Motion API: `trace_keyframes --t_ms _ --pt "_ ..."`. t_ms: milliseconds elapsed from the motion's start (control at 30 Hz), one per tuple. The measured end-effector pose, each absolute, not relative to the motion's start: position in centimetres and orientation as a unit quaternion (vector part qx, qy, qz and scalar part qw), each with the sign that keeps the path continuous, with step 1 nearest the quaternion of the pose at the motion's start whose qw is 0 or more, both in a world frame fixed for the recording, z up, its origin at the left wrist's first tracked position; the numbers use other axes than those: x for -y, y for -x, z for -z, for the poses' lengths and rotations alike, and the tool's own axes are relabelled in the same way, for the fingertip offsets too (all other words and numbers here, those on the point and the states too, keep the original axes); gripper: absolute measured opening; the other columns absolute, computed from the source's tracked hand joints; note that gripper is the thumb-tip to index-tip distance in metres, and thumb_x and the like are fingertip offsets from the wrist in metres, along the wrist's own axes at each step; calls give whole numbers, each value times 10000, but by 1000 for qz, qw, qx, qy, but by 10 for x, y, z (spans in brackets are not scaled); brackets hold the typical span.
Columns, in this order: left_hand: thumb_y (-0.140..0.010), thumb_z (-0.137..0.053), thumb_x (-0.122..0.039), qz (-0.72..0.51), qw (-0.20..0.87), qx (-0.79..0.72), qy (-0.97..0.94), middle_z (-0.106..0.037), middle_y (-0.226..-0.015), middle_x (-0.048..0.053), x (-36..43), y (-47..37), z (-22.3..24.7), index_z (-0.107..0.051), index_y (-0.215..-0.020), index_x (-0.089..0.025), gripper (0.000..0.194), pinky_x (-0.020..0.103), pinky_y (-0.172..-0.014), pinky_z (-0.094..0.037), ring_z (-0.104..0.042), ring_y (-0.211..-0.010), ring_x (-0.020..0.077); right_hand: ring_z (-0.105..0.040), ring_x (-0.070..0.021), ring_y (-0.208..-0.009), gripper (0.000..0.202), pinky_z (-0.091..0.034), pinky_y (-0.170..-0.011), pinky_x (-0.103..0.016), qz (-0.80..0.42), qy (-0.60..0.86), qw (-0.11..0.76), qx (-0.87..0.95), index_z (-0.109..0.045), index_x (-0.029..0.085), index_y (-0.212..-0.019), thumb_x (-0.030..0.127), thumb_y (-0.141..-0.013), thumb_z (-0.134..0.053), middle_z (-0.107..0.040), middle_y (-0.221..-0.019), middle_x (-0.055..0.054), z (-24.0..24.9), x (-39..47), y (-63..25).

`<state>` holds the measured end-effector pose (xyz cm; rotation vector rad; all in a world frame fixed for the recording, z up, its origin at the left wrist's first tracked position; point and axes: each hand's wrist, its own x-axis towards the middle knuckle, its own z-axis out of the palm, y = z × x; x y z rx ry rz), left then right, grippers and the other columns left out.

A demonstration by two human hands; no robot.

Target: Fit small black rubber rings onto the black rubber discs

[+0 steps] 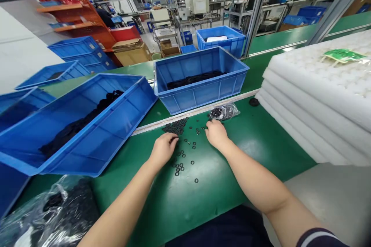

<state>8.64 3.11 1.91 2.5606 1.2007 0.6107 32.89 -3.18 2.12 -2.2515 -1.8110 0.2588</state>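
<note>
Small black rings (182, 166) lie scattered on the green table (214, 185). Beyond my left hand (164, 147) is a dense cluster of black rings (175, 126). The fingers of that hand are pinched together at the cluster's near edge; whatever is between them is too small to make out. My right hand (216, 133) has its fingers curled down near a few loose rings, just in front of a clear plastic bag (224, 111) of small black parts. What its fingertips hold, if anything, is hidden.
Blue bins (199, 94) with black parts stand behind and to the left. A clear bag of black pieces (69, 204) lies at the lower left. Stacked white foam sheets (313, 112) rise on the right, beside a round black part (254, 102).
</note>
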Motion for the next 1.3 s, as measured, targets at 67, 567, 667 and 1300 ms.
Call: trace_keyframes --t_ms 67,567,667,1300 --pt "-916 -512 -291 -200 130 -375 -896 -702 -883 75 -25 -92 -17 -686 -920 -185 204 347 -814 -529 -658 -856 220 -573 -265 -1015 207 -451 -842 -343 -85 783 105 607 -668 136 -1056 217 -914 -541 -618 -1095 -151 -22 33 -329" --pt "-915 -582 -263 -142 116 -306 -934 -637 -855 77 -16 -115 -6 -692 -898 -161 152 353 -805 -494 -598 -860 224 -545 -261 -1048 231 -409 -861 -340 -121 768 99 622 -692 160 -1080 166 -880 -578 -632 -1092 -132 -21 35 -338" --pt "-913 -579 -265 -147 119 -312 -931 -631 -837 70 -15 -116 -6 -693 -885 -167 153 353 -804 -491 -595 -853 223 -549 -254 -1033 218 -405 -851 -334 -125 766 103 622 -705 171 -1053 168 -888 -562 -636 -1069 -124 -19 34 -339" --pt "-787 -628 -177 -176 172 -398 -884 -630 -752 37 -15 -117 -16 -639 -772 -187 21 331 -749 -466 -576 -779 208 -532 -247 -1025 162 -371 -865 -357 -92 663 109 735 -684 177 -980 241 -942 -540 -649 -1042 -102 -23 48 -304"
